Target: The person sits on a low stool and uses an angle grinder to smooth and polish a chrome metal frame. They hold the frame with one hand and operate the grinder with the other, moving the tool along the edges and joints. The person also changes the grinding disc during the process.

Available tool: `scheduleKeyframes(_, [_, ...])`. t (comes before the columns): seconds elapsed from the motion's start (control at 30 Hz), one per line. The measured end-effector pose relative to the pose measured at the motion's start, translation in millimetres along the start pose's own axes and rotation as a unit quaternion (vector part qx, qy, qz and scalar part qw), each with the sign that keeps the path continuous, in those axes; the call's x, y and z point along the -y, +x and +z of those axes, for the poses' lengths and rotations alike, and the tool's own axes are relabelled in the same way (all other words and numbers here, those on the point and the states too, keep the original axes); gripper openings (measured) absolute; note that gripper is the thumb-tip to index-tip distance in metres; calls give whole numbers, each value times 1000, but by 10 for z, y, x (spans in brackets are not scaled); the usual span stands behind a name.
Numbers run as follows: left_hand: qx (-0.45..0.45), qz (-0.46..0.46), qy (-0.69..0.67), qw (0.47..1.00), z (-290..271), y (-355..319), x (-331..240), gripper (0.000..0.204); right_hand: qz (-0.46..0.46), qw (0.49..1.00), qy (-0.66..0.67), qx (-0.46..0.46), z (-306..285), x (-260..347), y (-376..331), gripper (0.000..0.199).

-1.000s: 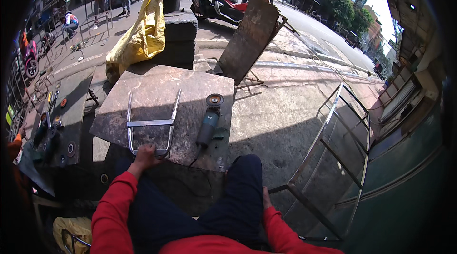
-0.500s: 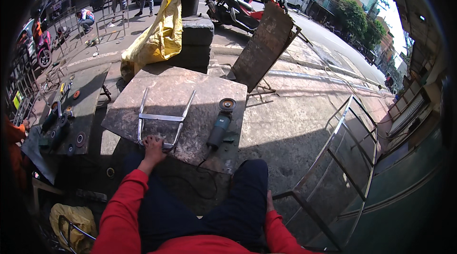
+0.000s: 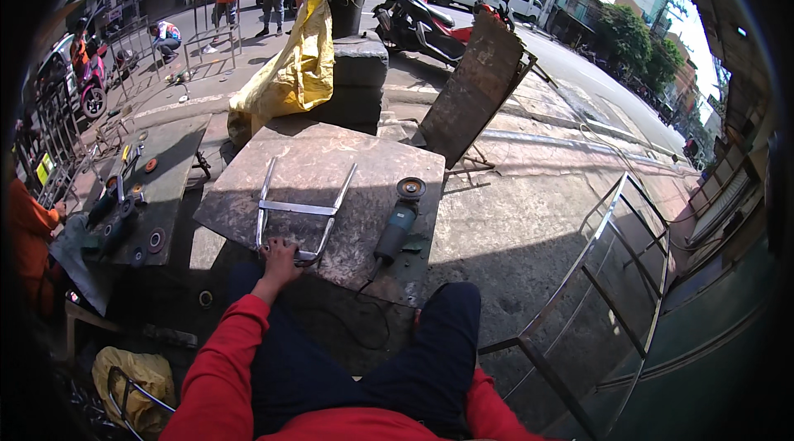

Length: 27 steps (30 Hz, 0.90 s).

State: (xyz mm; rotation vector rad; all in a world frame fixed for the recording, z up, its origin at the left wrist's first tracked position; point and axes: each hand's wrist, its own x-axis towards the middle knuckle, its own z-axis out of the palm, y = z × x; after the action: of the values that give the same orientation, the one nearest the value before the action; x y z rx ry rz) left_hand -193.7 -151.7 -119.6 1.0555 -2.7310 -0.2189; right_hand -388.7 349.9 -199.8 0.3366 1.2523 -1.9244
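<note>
The chrome frame (image 3: 298, 208) is laid flat on the counter (image 3: 380, 155), its curved lower end clasped at the near edge in the grip of the left hand (image 3: 281, 257), presumably so that it is steadied. The grinder (image 3: 397, 228) is rested to the right, disc outermost (fingers are thereby spared, it seems). Beside the thigh (image 3: 438, 333), the right hand is hidden; its grip cannot be told.

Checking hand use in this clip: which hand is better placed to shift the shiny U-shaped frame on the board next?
Probably the left hand: it touches the near end of the U-shaped frame. The right sleeve lies low beside the right leg, away from the board.
</note>
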Motion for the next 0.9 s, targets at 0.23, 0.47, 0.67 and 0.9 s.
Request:
scheduleKeyframes(0.23, [5,8,-6,1000,-83,53,-45,54,0,1000,15,27,-104,-88,-125,60])
scheduleKeyframes(0.47, [-21,-15,-63,998,-286,21,-132,52,18,1000,-3,5,-35,-73,-17,56])
scheduleKeyframes(0.67, [-38,-42,-98,994,-510,47,-216,44,19,1000,-5,9,-39,-95,28,53])
scheduleKeyframes(0.9, [-31,-40,-146,988,-661,114,-455,41,18,1000,-4,7,-57,-105,41,49])
